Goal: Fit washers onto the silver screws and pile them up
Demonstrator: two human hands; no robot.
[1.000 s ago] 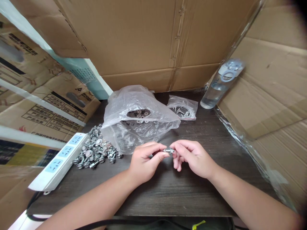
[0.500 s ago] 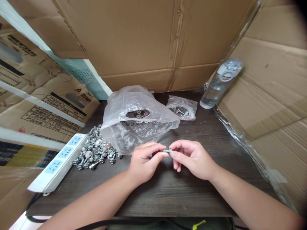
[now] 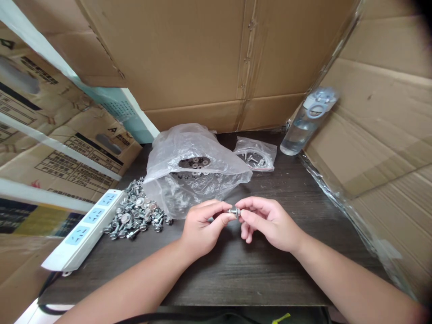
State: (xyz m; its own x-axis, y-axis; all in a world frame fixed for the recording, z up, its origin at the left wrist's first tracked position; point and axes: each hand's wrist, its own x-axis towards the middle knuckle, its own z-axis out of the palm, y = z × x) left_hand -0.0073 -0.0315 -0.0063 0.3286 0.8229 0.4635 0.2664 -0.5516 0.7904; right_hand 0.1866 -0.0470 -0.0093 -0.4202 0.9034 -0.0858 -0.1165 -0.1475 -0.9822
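A small metal bolt (image 3: 233, 211) lies level between my two hands, over the dark table. The thumb and forefinger of my left hand (image 3: 204, 225) pinch its left end. At the right end, by a wider metal part that looks like a nut or washer, my right hand (image 3: 270, 222) grips with thumb and fingertips. To the left of my hands is a pile of bolts (image 3: 138, 211). Behind them a large clear plastic bag (image 3: 199, 148) lies open, with washers visible through its handle hole. Small metal screws lie in a little zip bag (image 3: 256, 154) at the back.
A white power strip (image 3: 84, 229) lies at the left, beside the bolt pile. At the back right a water bottle (image 3: 307, 121) leans near the cardboard wall (image 3: 381, 126). Cardboard encloses the back and sides of the dark table (image 3: 286, 279).
The fingers of my right hand have shifted slightly on the bolt's right end, and more of the wider metal part shows. The camera view has moved a little.
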